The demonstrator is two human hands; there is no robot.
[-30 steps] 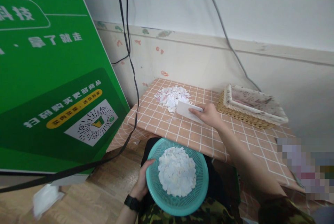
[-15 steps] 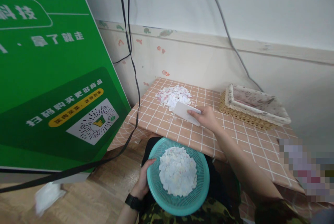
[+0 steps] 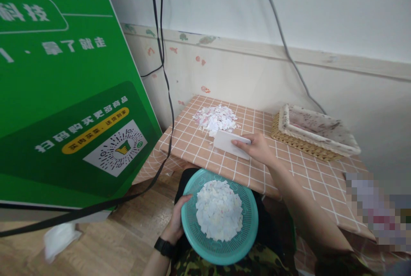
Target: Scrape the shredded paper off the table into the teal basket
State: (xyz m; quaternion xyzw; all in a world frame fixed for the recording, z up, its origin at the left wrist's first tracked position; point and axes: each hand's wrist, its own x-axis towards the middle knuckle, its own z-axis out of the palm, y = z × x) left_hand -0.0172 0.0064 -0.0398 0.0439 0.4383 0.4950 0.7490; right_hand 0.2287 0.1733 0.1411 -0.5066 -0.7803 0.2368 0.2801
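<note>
A round turquoise plastic colander (image 3: 251,220) rests on my lap with a heap of small white paper scraps (image 3: 219,211) in it. Its left rim is held by my left hand (image 3: 177,218), the thumb over the edge and the other fingers hidden beneath. Over the table, my right hand (image 3: 257,148) is closed on the right end of a flat white scraper (image 3: 224,142). Just beyond the scraper's far edge lies a loose pile of white and pinkish paper scraps (image 3: 216,117). A few bits are scattered around that pile.
A brown checked cloth covers the table (image 3: 192,149), whose near edge is just beyond the colander. At the back right stands a cloth-lined wicker basket (image 3: 305,145). A green printed panel (image 3: 77,74) rises at left, with a black strap (image 3: 163,160) hanging before it.
My right hand has drawn the scraper slightly toward the near edge of the table, away from the pile, and turned it a little. My left hand still grips the colander.
</note>
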